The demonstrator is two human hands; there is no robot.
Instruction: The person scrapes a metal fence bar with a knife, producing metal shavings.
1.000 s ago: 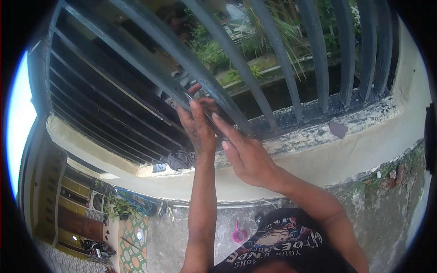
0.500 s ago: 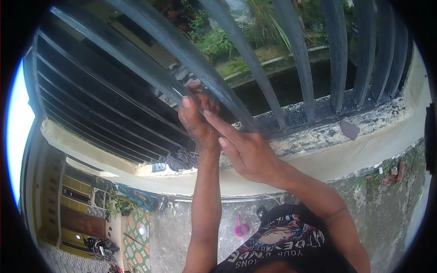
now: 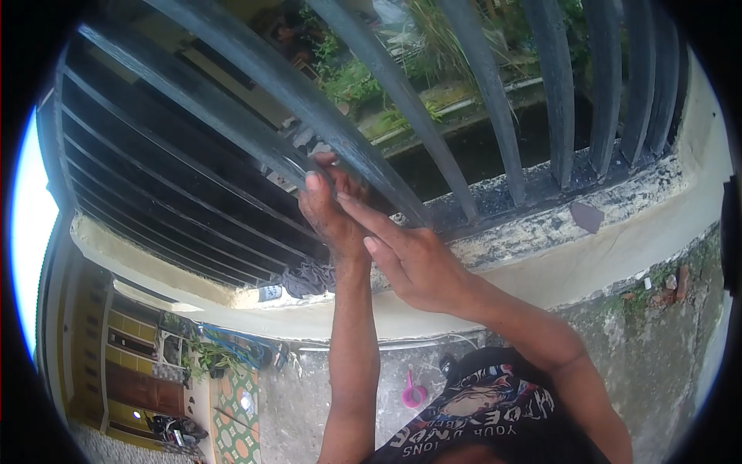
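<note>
A black-painted metal fence point(image 3: 495, 116) of slanting bars stands on a low concrete wall point(image 3: 541, 255). My left hand point(image 3: 328, 209) reaches up to one bar point(image 3: 263, 143), its fingers curled around it from below and stained dark. My right hand point(image 3: 410, 263) lies just beside and under it, fingers stretched out and apart, its fingertips touching the back of the left hand near the same bar. Whether something small is pinched between the left fingers and the bar is hidden.
A dark rag point(image 3: 305, 278) lies on the wall's ledge to the left of my arms. A brown flake point(image 3: 586, 216) sits on the ledge at right. Below are a pink scoop point(image 3: 412, 396), potted plants point(image 3: 205, 356) and a motorbike point(image 3: 166, 427).
Both hands have crept slightly up and left along the bar, keeping the same pose. The view has shifted a little.
</note>
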